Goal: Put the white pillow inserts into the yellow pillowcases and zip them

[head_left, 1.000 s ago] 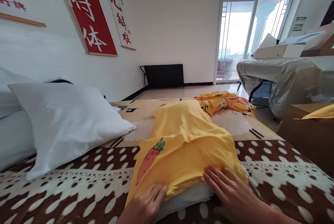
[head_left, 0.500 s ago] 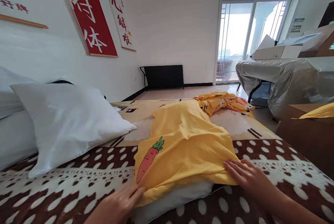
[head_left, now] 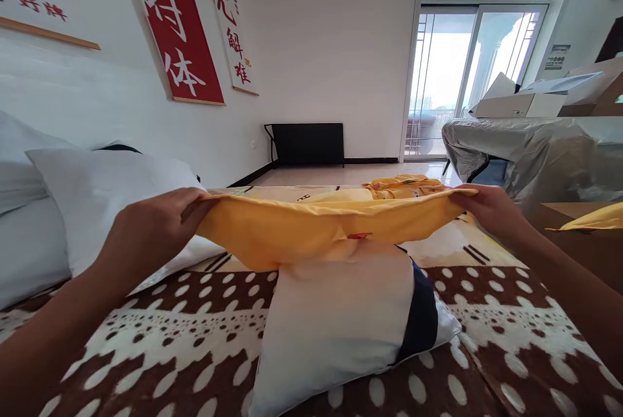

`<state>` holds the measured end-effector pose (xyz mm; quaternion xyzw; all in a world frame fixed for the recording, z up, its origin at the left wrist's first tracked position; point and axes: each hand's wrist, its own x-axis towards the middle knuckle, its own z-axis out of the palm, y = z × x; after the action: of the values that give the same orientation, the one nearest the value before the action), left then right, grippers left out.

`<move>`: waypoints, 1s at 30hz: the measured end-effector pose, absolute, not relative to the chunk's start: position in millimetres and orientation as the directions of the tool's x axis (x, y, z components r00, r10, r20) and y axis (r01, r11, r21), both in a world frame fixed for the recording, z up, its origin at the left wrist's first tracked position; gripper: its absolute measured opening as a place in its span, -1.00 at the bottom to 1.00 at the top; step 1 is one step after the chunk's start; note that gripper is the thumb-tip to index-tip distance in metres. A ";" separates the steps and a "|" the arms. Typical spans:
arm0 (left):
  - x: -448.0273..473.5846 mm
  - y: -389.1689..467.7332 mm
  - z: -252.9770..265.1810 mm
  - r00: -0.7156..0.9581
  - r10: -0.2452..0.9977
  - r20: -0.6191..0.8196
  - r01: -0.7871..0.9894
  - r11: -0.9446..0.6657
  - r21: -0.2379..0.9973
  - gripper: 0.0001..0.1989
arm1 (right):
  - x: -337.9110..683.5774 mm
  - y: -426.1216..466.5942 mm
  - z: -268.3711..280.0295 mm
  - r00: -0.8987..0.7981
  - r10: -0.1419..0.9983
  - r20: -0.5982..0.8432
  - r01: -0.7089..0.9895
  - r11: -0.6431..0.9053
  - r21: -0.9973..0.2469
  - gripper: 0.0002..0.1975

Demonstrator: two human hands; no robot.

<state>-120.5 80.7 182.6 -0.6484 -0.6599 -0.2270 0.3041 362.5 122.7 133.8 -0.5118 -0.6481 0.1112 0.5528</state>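
Observation:
A yellow pillowcase (head_left: 311, 229) is stretched between my two hands, its near edge raised off the bed. My left hand (head_left: 160, 216) pinches one corner at the left, in front of a white pillow (head_left: 121, 177). At the right, my right hand (head_left: 491, 206) is closed on the opposite end of that edge. Below the lifted cloth lies another white pillow (head_left: 335, 320) with a dark navy patch on its right side. Its far end is hidden by the pillowcase. Most of the printed carrot is out of sight.
A brown-and-white patterned blanket (head_left: 195, 326) covers the bed. Crumpled yellow printed fabric (head_left: 409, 185) lies at the far edge. To the right stand a cardboard box (head_left: 579, 255) with yellow cloth on it and a plastic-covered table (head_left: 525, 151) bearing boxes.
Both hands have risen from the bed and spread apart, lifting the pillowcase's near edge. Much more of the white pillow and its navy patch is now uncovered.

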 end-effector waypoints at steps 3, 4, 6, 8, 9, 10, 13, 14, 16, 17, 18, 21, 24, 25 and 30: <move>-111.4 109.2 191.3 -0.003 0.627 0.779 0.994 -0.085 0.072 -0.68 | 349.0 152.5 132.4 0.161 0.846 0.508 0.246 0.464 -0.851 -0.64; -109.0 120.4 191.0 -0.058 0.617 0.785 0.977 -0.128 0.173 -0.70 | 344.0 163.1 129.0 0.210 0.847 0.489 0.174 0.460 -0.871 -0.64; -105.1 144.9 184.3 -0.212 0.641 0.738 0.872 -0.218 0.439 -0.70 | 333.7 184.5 119.5 0.326 0.832 0.449 0.079 0.450 -0.890 -0.65; -102.4 169.4 170.6 -0.325 0.673 0.664 0.723 -0.276 0.633 -0.66 | 324.1 204.6 108.8 0.430 0.797 0.424 0.078 0.434 -0.897 -0.65; -101.3 180.4 162.3 -0.348 0.677 0.649 0.680 -0.294 0.672 -0.63 | 320.2 213.7 103.7 0.463 0.770 0.439 0.135 0.428 -0.894 -0.65; -100.3 190.1 153.7 -0.357 0.672 0.649 0.668 -0.302 0.680 -0.62 | 316.9 222.0 99.0 0.479 0.737 0.477 0.233 0.417 -0.879 -0.67; -97.7 210.7 131.7 -0.389 0.621 0.681 0.704 -0.277 0.654 -0.60 | 312.1 245.0 87.2 0.438 0.636 0.635 0.585 0.335 -0.738 -0.72; -97.0 216.2 126.7 -0.391 0.608 0.691 0.719 -0.267 0.642 -0.59 | 312.0 253.2 83.7 0.407 0.621 0.670 0.664 0.303 -0.684 -0.73; -96.6 229.1 119.9 -0.365 0.594 0.717 0.771 -0.240 0.591 -0.56 | 313.0 272.0 76.3 0.357 0.621 0.697 0.746 0.259 -0.613 -0.75; -97.0 238.0 117.3 -0.338 0.595 0.729 0.804 -0.220 0.552 -0.56 | 313.6 283.0 72.1 0.340 0.630 0.698 0.765 0.247 -0.595 -0.75; -97.9 249.0 114.8 -0.317 0.599 0.736 0.836 -0.190 0.515 -0.56 | 314.1 294.9 67.4 0.327 0.641 0.695 0.778 0.235 -0.583 -0.75; -103.5 292.9 102.7 -0.331 0.588 0.738 0.883 -0.084 0.462 -0.63 | 312.9 333.0 50.6 0.317 0.676 0.665 0.820 0.157 -0.550 -0.74; -111.7 339.1 77.2 -0.390 0.618 0.682 0.885 0.047 0.464 -0.62 | 307.9 367.1 28.7 0.299 0.786 0.541 0.879 -0.006 -0.478 -0.68; -114.4 351.8 65.2 -0.399 0.654 0.642 0.888 0.101 0.449 -0.59 | 305.8 376.2 20.1 0.290 0.824 0.486 0.893 -0.051 -0.448 -0.66; -120.4 386.9 -4.7 -0.359 0.843 0.399 0.907 0.216 0.361 -0.49 | 292.0 402.7 -28.0 0.202 0.942 0.270 0.925 -0.093 -0.367 -0.67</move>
<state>-120.4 386.9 -4.7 -0.5629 -0.7775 -0.2742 0.0583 292.0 402.7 -28.0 -0.7392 -0.6314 0.0172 0.2337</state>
